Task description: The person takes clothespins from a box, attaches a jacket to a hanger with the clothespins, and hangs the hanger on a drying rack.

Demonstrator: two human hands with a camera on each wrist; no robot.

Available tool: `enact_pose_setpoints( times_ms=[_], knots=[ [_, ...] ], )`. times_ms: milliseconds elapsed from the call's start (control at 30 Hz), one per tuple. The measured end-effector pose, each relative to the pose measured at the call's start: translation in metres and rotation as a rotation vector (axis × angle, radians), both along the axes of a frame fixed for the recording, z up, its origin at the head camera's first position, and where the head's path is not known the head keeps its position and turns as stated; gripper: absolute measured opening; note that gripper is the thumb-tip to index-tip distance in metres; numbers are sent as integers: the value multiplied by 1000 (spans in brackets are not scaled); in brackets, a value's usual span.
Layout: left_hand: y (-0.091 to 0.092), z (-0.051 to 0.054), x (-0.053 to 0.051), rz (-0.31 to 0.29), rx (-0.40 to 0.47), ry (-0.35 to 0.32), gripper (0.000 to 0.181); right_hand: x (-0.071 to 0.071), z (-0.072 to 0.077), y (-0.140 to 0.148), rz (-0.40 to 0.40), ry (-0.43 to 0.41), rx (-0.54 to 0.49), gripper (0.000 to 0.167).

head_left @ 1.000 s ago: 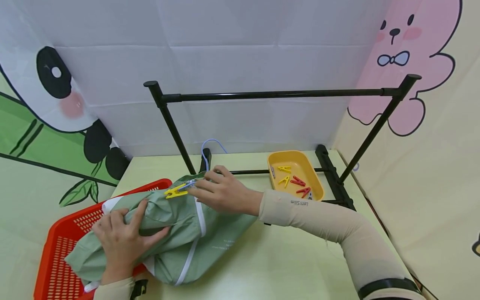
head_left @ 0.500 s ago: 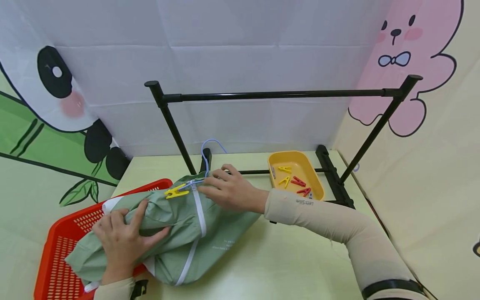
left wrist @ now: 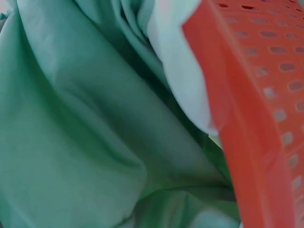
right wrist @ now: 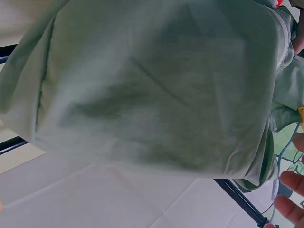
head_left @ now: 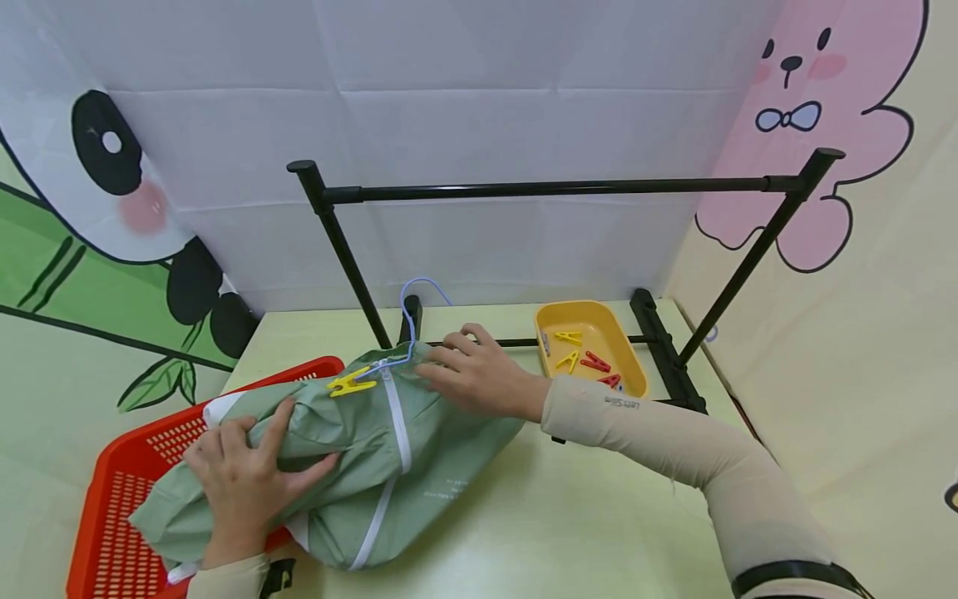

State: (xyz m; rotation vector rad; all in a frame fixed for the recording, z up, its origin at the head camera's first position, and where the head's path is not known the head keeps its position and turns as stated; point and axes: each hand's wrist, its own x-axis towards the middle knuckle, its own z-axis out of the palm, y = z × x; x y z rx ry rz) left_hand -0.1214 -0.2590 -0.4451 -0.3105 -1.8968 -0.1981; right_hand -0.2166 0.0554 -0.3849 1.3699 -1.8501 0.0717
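A light green jacket (head_left: 441, 449) with a white zipper lies partly over a red basket (head_left: 112, 466) and partly on the table. A blue hanger (head_left: 409, 312) sticks out at its collar. On the jacket near the hanger is a yellow clothespin (head_left: 350, 383). My left hand (head_left: 243, 478) rests on the fabric, thumb and index finger spread wide. At the collar's right side, my right hand (head_left: 486, 374) has loosely bent fingers touching or just over the cloth, apart from the clothespin. Green folds (left wrist: 71, 123) fill much of the left wrist view; fingers (right wrist: 292, 183) show at the right wrist view's edge.
A black rack (head_left: 561, 189) stands behind the jacket, its crossbar above. To the right, a yellow tray (head_left: 576, 309) holds several red and yellow clothespins. Printed cloth walls (head_left: 509, 125) close in the back and sides.
My right hand has drawn away from the yellow clothespin and hanger, shifting right along the collar. The left hand, jacket and clothespin have stayed in place.
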Motion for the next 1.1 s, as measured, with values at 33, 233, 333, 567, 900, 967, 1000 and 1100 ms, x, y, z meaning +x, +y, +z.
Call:
enact_pose_setpoints(
  times_ms=[33,233,333,567,900,967,1000,1100],
  knots=[
    [0,0,0,-3,1,-1,84,0,0,1,-3,-3,3,25],
    [0,0,1,-13,7,-3,83,-1,-2,5,-3,-23,7,28],
    [0,-1,2,-17,10,-11,83,-3,-4,6,5,-26,-5,26],
    [0,-1,2,-11,13,-8,83,-5,-5,11,7,-36,-2,24],
    [-1,-2,2,-18,11,-25,83,-6,-6,16,-26,-71,14,26],
    [-1,-2,2,-19,12,-25,83,-7,-7,17,-28,-74,9,26],
    [-1,-2,2,-19,12,-25,83,-7,-8,18,-29,-75,6,25],
    [-1,-2,2,-19,12,-29,83,-9,-8,19,-35,-78,-1,25]
  ],
)
